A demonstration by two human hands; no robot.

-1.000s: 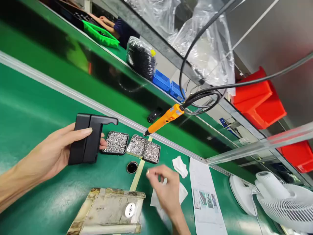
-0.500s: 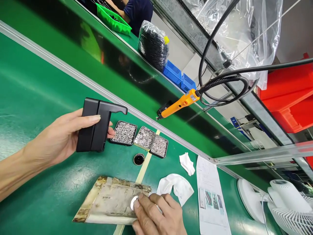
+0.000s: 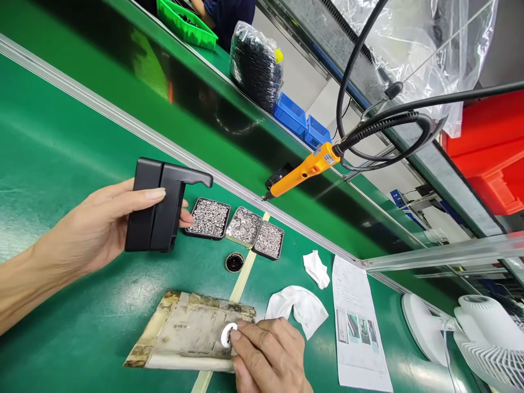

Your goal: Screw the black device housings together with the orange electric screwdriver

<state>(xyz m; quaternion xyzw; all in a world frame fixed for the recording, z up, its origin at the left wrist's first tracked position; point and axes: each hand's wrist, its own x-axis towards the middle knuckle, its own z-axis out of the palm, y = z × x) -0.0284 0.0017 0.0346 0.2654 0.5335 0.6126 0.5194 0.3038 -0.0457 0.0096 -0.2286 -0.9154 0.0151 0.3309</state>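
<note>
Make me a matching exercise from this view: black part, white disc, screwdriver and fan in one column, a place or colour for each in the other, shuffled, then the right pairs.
Things
1. black part
2. white disc
3. screwdriver
4. fan

Places and colours
A. mostly orange
B. at the right edge of the view
C. held in the left hand
D. at the right hand

Pairs: 1-C, 2-D, 3-A, 4-B
</note>
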